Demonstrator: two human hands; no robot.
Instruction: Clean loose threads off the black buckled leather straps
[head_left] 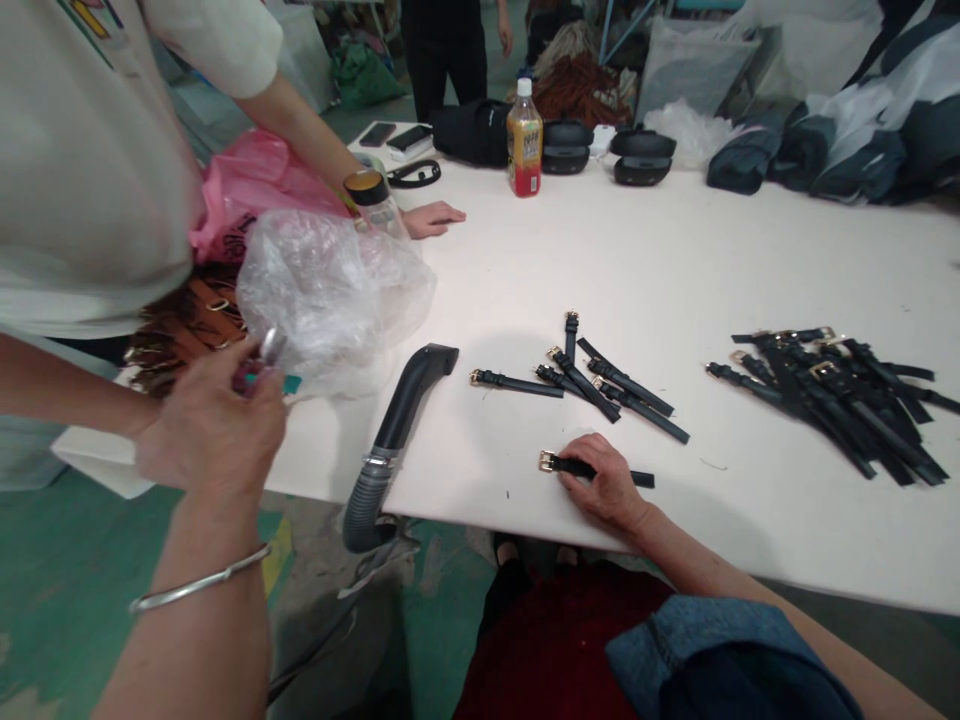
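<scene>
My right hand [604, 485] rests near the table's front edge, fingers closed over a short black leather strap [643, 480] with a gold buckle at its left end. My left hand [225, 410], a silver bangle on its wrist, is raised at the left before a co-worker's arm [67, 385]. Its fingers are curled around a small item, partly hidden and blurred, with shiny and teal bits showing. Several similar buckled straps [581, 385] lie loose beyond my right hand. A bigger heap of them [847, 400] is at the right.
A black nozzle on a ribbed hose [401, 420] lies over the front edge. Clear plastic bag [322, 290], pink bag [262, 185] and brown straps [199, 320] are at the left. Farther back are a jar [373, 200], a drink bottle [524, 145], black cases [642, 160] and a co-worker's hand [433, 219].
</scene>
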